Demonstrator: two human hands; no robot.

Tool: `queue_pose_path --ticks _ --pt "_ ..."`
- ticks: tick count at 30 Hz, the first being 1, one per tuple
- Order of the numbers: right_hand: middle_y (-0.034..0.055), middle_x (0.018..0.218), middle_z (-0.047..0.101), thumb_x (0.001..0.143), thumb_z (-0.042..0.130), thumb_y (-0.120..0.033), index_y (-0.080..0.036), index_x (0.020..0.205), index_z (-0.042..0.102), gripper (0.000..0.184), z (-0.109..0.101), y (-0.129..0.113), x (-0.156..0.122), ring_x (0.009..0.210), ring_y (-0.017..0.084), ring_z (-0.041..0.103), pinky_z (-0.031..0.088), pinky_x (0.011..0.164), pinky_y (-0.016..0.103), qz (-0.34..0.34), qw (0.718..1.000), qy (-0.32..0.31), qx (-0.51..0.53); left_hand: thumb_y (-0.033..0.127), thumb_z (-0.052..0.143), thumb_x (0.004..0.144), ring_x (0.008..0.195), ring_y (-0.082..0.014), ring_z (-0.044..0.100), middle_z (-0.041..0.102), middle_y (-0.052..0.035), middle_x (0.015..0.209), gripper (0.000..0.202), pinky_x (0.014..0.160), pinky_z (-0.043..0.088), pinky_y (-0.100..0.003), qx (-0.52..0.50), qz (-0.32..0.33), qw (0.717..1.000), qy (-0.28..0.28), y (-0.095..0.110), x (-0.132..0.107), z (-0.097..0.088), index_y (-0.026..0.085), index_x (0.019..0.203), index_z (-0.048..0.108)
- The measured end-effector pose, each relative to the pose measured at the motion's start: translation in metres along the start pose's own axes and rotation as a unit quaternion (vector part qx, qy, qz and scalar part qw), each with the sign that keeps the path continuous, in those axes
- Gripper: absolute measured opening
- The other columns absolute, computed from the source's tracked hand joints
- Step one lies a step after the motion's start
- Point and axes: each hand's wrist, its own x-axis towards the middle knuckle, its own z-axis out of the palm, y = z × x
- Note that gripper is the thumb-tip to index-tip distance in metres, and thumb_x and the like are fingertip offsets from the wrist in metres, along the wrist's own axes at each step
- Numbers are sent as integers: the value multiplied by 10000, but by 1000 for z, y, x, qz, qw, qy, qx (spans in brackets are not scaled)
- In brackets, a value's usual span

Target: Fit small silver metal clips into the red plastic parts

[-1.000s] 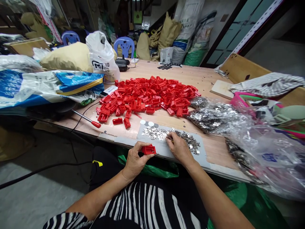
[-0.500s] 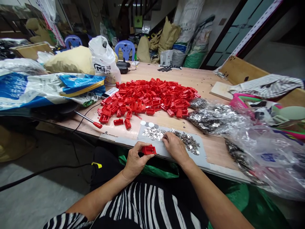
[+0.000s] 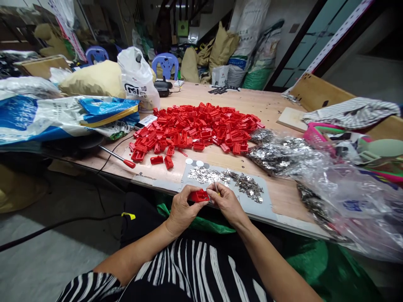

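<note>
My left hand [image 3: 183, 206] is closed on a small red plastic housing [image 3: 199, 196], its open side facing up, over the table's front edge. Small metal bits show inside the housing. Right beside it, my right hand [image 3: 225, 202] pinches a thin metal piece [image 3: 215, 185] whose exact kind is too small to make out. Just beyond the hands, a grey mat [image 3: 267, 205] bears a pile of bright flat metal pieces [image 3: 203, 175] and a darker pile of metal pieces [image 3: 250, 186].
A large heap of red housings [image 3: 201, 126] covers the table's middle. Clear bags of metal parts [image 3: 283, 155] lie at right, near a pink basket [image 3: 316, 134]. At left are a red-handled tool [image 3: 127, 162], printed sacks [image 3: 63, 117] and a white plastic bag [image 3: 137, 77].
My right hand has come from the metal piles toward me and left, up to the red housing, with a thin metal piece in its fingers. My left hand has shifted slightly right.
</note>
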Motion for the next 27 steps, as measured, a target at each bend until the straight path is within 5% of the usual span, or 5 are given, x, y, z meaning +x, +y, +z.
queue_pose_path --ticks 7,13,23,27 --pt "-32 693 505 796 612 -428 -209 787 508 243 -2 7 -4 550 105 426 364 532 252 -30 998 35 -53 244 725 742 855 -170 686 697 -35 963 325 805 556 -301 9 9 1000 1 0 -1 -2 210 1037 593" --pt "-9 763 569 819 581 -339 -214 831 540 132 -8 2 -9 697 145 525 414 660 267 -63 983 45 -164 197 695 767 868 -170 683 705 -45 970 301 807 551 -297 60 92 994 -8 6 0 -2 208 1053 601" --pt "-20 764 540 800 599 -375 -199 887 527 209 -16 13 -7 700 131 498 407 654 255 -25 992 -15 -120 96 626 795 967 -162 651 693 -46 1062 337 873 507 -284 39 126 988 -85 5 2 -4 214 1108 586" --pt "-39 714 504 793 622 -389 -197 871 513 235 -19 12 -9 655 114 460 375 605 239 -19 995 -40 -94 111 638 790 946 -161 636 679 -41 1046 321 862 490 -279 -4 83 990 -117 8 4 -5 211 1090 583"
